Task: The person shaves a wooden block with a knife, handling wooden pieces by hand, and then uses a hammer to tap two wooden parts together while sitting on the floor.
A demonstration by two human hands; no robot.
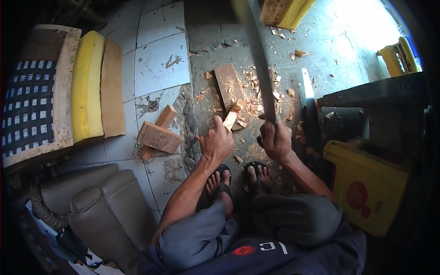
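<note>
My left hand (216,143) is closed on a short piece of wood (230,120) with pale, freshly cut faces. The piece stands tilted over the near end of a flat wooden board (228,82) on the floor. In my right hand (277,140) is a long dark blade, apparently a machete (262,59), raised up and away from me. Its far end is blurred and runs out of the top of the picture. Wood chips (254,85) lie scattered on and around the board. The blade is apart from the wood piece.
Left of my left hand, a T-shaped stack of wood blocks (160,137) lies on white tiles. A handsaw (310,98) lies on the right, near a dark bench (371,94) and a yellow plastic container (362,183). Brown cushions (107,201) and a webbed wooden frame (64,91) stand left.
</note>
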